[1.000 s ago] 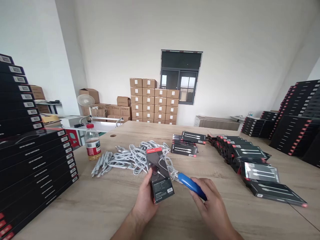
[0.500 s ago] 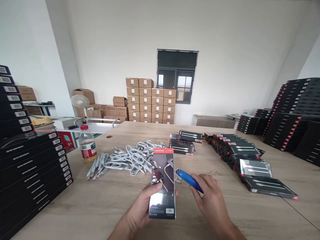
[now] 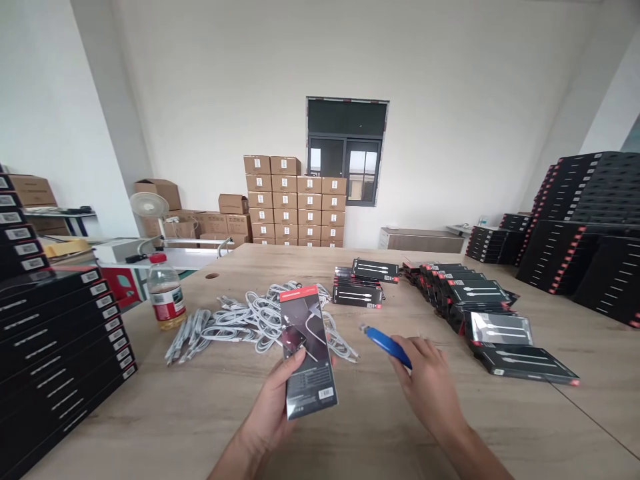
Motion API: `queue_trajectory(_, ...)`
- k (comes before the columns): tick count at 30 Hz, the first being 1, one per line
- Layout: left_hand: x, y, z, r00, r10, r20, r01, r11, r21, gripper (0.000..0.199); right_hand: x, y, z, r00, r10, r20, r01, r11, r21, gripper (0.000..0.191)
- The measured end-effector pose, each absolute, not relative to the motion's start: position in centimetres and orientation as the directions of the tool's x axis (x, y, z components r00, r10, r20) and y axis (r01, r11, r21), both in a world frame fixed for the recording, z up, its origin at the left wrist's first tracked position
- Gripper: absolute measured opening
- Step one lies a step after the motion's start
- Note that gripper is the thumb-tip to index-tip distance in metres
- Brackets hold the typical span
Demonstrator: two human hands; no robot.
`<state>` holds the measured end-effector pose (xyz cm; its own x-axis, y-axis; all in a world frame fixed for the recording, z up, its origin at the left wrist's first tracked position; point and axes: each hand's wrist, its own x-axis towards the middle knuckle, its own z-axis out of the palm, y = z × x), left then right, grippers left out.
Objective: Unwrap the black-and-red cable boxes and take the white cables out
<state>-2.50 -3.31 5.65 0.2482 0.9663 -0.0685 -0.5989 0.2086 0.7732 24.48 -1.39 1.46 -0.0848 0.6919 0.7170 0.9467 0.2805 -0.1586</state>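
My left hand (image 3: pixel 275 400) is closed round a slim black cable box (image 3: pixel 309 350) with a red top band, its printed back towards me. The thumb lies across the box and the other fingers are mostly hidden behind it. In my right hand (image 3: pixel 430 377) is a blue utility knife (image 3: pixel 387 345), its tip pointing up and left, apart from the box. Behind the held box lies a heap of white charging cables (image 3: pixel 240 320). A short pile of black cable boxes (image 3: pixel 357 295) sits beyond the knife.
Black boxes are stacked at left (image 3: pixel 65 347). A drink bottle (image 3: pixel 167 293) stands beside the cables. To the right lies a leaning row of packaged cable boxes (image 3: pixel 475 293), with tall black stacks (image 3: pixel 565 220) behind. Brown cartons (image 3: pixel 285 217) stand by the wall.
The box in my left hand has moved left and tilted, its top leaning left. The knife in my right hand has drawn away from it. The whole view has shifted slightly.
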Motion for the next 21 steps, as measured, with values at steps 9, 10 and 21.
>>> queue_trajectory(9, -2.3, -3.9, 5.6, 0.369, 0.924, -0.102, -0.601, 0.321, 0.732, 0.043, 28.4, -0.3, 0.8, 0.228, 0.927, 0.297, 0.970, -0.192, -0.147, 0.020)
queue_trajectory(10, -2.2, -3.9, 5.6, 0.392, 0.915, -0.093, -0.595, 0.329, 0.734, 0.044, 28.2, -0.2, 0.9, 0.228, 0.920, 0.319, 0.968, -0.178, -0.178, 0.020)
queue_trajectory(21, -1.0, -4.1, 4.0, 0.508, 0.844, -0.174, -0.521, 0.462, 0.718, 0.040, 19.9, -3.2, 3.8, -0.075, 0.957, 0.279, 0.007, 0.280, -0.960, 0.045)
